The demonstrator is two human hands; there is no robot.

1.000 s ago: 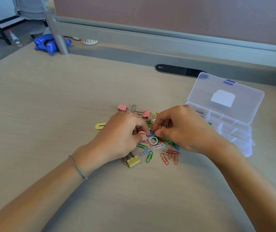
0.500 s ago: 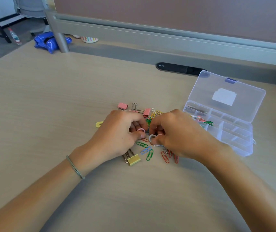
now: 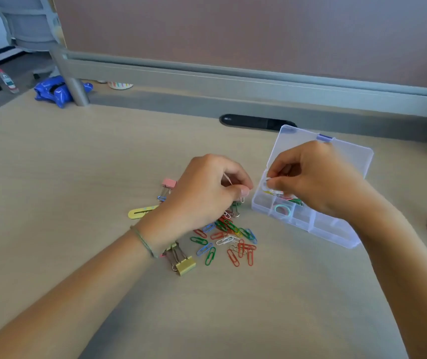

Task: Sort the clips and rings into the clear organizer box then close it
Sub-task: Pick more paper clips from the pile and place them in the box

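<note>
Overhead, from the head camera, the right hand [image 3: 318, 182] hovers over the clear organizer box [image 3: 331, 229], its grip pinching a small white ring [image 3: 268, 180] above a compartment at the box's left end. That box sits toward the right edge of the surface [image 3: 77, 164], lid [image 3: 357, 159] propped open. A green ring [image 3: 283, 210] lies in a near compartment, with a few paper clips in the one behind it. The left hand [image 3: 204, 195] hangs above the pile of colored paper clips [image 3: 229, 239] near the surface's middle, fingers curled; whether its grip holds anything I cannot tell. A yellow binder clip [image 3: 185, 265] lies beside the left wrist, a pink binder clip [image 3: 168, 182] beyond the hand.
</note>
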